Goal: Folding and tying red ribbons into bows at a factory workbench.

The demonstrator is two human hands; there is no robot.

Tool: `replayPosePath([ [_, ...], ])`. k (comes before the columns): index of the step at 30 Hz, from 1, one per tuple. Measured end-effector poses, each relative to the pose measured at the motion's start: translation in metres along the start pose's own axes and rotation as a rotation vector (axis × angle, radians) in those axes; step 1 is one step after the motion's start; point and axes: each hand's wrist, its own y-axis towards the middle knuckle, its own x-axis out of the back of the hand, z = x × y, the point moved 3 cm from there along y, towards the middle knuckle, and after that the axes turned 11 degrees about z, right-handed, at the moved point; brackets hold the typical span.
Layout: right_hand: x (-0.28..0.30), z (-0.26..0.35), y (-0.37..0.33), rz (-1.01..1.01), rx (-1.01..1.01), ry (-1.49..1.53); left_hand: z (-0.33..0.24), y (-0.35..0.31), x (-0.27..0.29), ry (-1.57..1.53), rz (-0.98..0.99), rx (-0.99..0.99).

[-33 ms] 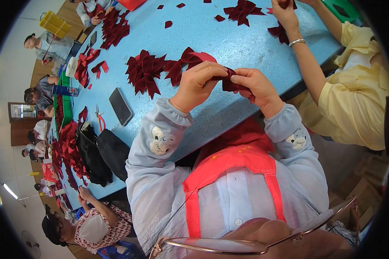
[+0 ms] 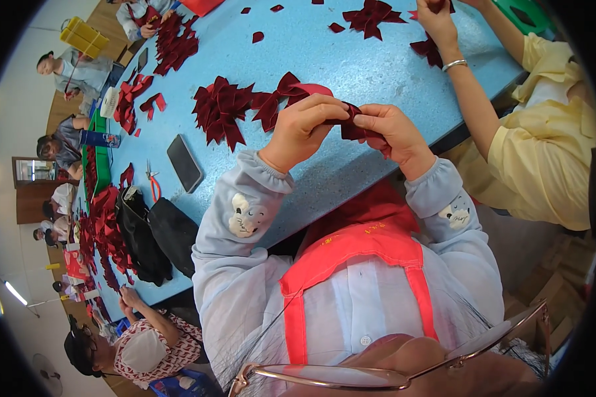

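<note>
Over the table's near edge, my left hand (image 2: pixel 306 127) and my right hand (image 2: pixel 392 134) both grip a dark red velvet ribbon (image 2: pixel 352 131). Both hands are closed, with thumbs and fingertips pinching the folded part between them. One end of the ribbon hangs below my right fingers, and part of it is hidden by the hands. Just beyond my left hand lie a few dark red bows (image 2: pixel 270 106) and a lighter red strip (image 2: pixel 310 88). A heap of velvet bows (image 2: pixel 221 111) rests to the left of these.
On the blue table (image 2: pixel 245 56) lie a phone (image 2: pixel 185 163), orange-handled pliers (image 2: pixel 153 184) and a black bag (image 2: pixel 171 228). Farther left stand a green bin (image 2: pixel 97 162) and more red ribbon (image 2: pixel 106 225). A co-worker in a yellow sleeve (image 2: pixel 536 149) works close on the right.
</note>
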Motion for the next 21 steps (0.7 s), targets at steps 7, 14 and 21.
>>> replayPosePath([
  [7,0.001,-0.003,0.003,0.107,-0.101,0.236,-0.003,-0.007,0.005,0.003,0.075,-0.073],
  [14,0.011,-0.005,0.014,0.029,-0.07,0.154,0.018,-0.012,-0.004,0.066,0.038,-0.117],
  [21,0.052,0.042,-0.005,-0.036,-0.065,-0.031,0.012,0.05,-0.02,0.084,0.012,-0.138],
])
